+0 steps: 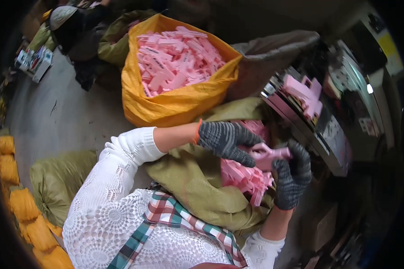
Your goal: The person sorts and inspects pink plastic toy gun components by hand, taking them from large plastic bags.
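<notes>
Both my hands wear dark grey striped knit gloves. Between them is a pink plastic toy gun part (pixel 268 154) with a looped opening, slightly blurred. My left hand (pixel 229 141) pinches its left end between thumb and fingers. At the other end, my right hand (pixel 294 177) grips it with curled fingers and thumb. Under my hands gapes an olive green sack (pixel 182 177), holding loose pink plastic pieces (pixel 242 175). Beyond it stands a wide-mouthed orange-yellow sack (pixel 175 110), filled with many similar pink gun-shaped pieces (pixel 179 58).
More pink parts (pixel 305 96) rest on a bench-like machine (pixel 318 130) at right. A grey sack (pixel 274 49) stands behind it. At left lie a stuffed green sack (pixel 63 184) and yellow bundles (pixel 27 204). A person (pixel 78 27) and a box (pixel 38 65) are at far left.
</notes>
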`<action>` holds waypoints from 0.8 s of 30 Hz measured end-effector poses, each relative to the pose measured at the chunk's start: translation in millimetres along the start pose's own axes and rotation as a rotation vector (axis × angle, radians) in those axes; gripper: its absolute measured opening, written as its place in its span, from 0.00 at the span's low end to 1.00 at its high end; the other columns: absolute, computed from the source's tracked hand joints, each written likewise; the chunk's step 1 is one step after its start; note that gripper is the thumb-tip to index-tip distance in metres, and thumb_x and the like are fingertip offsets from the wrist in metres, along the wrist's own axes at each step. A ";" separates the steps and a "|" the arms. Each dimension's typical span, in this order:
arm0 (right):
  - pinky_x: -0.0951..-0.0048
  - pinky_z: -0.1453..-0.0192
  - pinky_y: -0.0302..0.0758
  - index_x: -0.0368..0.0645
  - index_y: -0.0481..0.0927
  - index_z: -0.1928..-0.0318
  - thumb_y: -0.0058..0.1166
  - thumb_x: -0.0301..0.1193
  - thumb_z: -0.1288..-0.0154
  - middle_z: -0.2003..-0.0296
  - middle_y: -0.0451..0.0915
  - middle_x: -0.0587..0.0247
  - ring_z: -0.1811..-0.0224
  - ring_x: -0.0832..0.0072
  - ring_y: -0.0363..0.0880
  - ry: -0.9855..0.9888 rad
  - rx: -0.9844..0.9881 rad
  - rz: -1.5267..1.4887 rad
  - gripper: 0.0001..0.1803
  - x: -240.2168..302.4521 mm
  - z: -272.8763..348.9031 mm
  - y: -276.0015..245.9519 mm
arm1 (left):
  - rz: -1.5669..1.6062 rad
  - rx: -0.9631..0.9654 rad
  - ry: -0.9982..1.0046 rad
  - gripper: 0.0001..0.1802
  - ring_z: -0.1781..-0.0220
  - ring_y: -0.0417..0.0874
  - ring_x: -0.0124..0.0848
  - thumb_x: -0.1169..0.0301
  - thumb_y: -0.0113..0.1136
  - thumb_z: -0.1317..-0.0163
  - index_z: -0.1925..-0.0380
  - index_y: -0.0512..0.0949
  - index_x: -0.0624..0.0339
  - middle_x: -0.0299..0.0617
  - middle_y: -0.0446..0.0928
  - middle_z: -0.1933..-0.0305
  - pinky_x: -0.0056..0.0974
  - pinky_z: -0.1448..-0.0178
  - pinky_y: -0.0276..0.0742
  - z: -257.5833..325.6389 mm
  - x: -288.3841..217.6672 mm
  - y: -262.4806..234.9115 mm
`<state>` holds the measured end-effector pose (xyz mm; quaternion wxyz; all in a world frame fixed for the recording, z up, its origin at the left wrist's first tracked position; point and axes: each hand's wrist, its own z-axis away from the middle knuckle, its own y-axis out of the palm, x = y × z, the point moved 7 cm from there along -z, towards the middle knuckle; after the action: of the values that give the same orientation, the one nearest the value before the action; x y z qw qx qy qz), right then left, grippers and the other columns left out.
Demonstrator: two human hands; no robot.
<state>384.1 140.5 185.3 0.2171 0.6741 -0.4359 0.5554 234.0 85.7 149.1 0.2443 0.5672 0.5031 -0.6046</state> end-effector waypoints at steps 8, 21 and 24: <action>0.61 0.48 0.73 0.43 0.77 0.61 0.67 0.22 0.67 0.51 0.75 0.48 0.51 0.55 0.75 -0.225 0.325 0.690 0.25 25.2 9.3 1.2 | 0.224 -0.156 -0.098 0.14 0.66 0.74 0.19 0.64 0.53 0.36 0.58 0.78 0.63 0.39 0.78 0.70 0.30 0.61 0.72 -18.3 13.1 -12.2; 0.71 0.43 0.69 0.39 0.74 0.55 0.63 0.16 0.53 0.51 0.73 0.59 0.49 0.73 0.71 -0.126 -0.055 0.217 0.22 -2.8 5.5 -66.9 | -1.098 -0.408 -0.111 0.27 0.49 0.74 0.47 0.58 0.54 0.41 0.45 0.67 0.59 0.53 0.74 0.51 0.47 0.44 0.69 -143.0 -18.0 -92.6; 0.71 0.43 0.70 0.40 0.74 0.53 0.63 0.18 0.53 0.52 0.75 0.60 0.48 0.72 0.72 -0.051 -0.175 0.017 0.24 -7.7 1.2 -74.7 | -1.332 -0.319 -0.147 0.31 0.48 0.74 0.44 0.56 0.55 0.43 0.41 0.65 0.56 0.51 0.73 0.50 0.47 0.46 0.68 -134.2 -16.7 -85.2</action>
<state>446.6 181.5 192.0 0.2592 0.6626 -0.4938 0.4999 223.2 231.8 212.9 -0.0654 0.0520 0.8093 -0.5814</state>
